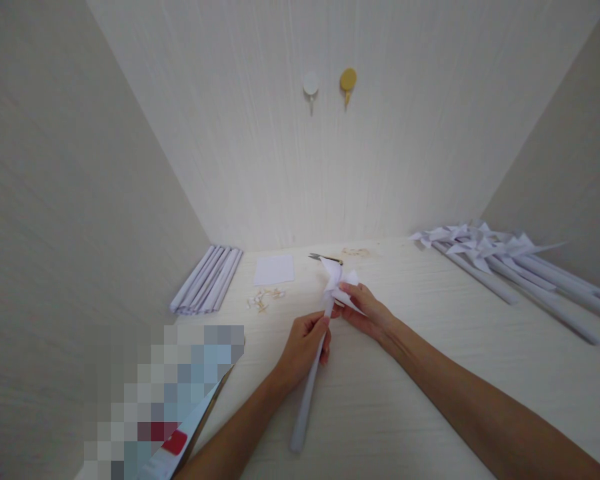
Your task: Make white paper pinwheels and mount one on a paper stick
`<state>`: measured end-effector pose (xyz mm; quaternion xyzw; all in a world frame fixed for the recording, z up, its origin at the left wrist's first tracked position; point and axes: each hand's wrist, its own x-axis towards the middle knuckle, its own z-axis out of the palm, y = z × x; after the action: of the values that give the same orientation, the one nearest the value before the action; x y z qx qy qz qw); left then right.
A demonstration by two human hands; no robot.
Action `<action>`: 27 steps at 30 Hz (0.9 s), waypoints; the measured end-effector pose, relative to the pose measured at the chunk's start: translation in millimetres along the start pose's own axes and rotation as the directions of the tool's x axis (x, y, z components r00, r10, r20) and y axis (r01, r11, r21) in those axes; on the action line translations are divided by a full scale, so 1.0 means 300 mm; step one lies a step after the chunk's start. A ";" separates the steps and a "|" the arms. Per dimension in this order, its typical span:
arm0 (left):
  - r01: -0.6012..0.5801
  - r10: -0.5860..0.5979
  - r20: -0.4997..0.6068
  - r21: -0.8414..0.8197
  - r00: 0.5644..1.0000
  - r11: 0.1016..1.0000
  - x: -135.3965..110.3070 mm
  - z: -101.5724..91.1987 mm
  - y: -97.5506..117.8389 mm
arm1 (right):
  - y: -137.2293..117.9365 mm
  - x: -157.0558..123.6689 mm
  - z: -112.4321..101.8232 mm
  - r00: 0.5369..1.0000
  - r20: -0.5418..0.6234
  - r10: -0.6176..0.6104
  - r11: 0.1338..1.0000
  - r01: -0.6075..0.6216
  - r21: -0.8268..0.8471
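A white paper pinwheel [333, 272] sits at the top of a rolled paper stick [307, 393], its folded blades spread. My left hand [307, 343] is closed around the upper part of the stick. At the pinwheel's centre, my right hand [365, 310] pinches the paper, with its lower fingers behind the blades. Just beyond the pinwheel lies a pair of scissors [325, 259], partly covered by a blade. Short cotton swab pieces [265, 299] are scattered to the left, below a square sheet of white paper [274, 270].
Rolled paper sticks [207, 280] lie side by side at the left. Several pinwheels on sticks [490, 250] are piled at the right. Small tan scraps [356, 253] lie near the back wall, which bears a white hook [311, 85] and a yellow hook [348, 81]. A partly pixelated object [195, 407] stands front left.
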<state>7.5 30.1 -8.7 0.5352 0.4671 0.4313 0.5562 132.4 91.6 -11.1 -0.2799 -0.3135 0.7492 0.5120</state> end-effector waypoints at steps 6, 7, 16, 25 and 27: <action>0.029 -0.029 -0.005 -0.026 1.000 0.999 0.005 -0.004 0.003 | 0.005 -0.005 -0.002 0.997 0.068 0.023 1.000 -0.023 0.006; 0.049 -0.050 -0.007 -0.032 0.999 0.998 0.005 -0.006 0.005 | 0.004 -0.006 -0.002 0.997 0.078 0.028 1.000 -0.029 0.012; 0.147 -0.151 -0.031 -0.106 0.988 0.983 0.005 -0.010 0.008 | -0.005 -0.011 -0.002 0.984 0.151 0.095 0.991 -0.108 0.080; 0.083 -0.106 -0.166 -0.141 0.980 0.986 0.008 -0.007 0.006 | -0.013 -0.004 0.004 0.990 0.107 0.089 0.991 -0.099 0.089; 0.067 -0.095 -0.194 -0.149 0.976 0.987 0.010 -0.009 0.005 | -0.015 -0.004 0.006 0.990 0.109 0.093 0.992 -0.102 0.080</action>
<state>5.3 33.5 -7.5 0.4287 0.5104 0.4919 0.5602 134.1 91.6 -6.4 -0.2331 -0.2937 0.7997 0.4690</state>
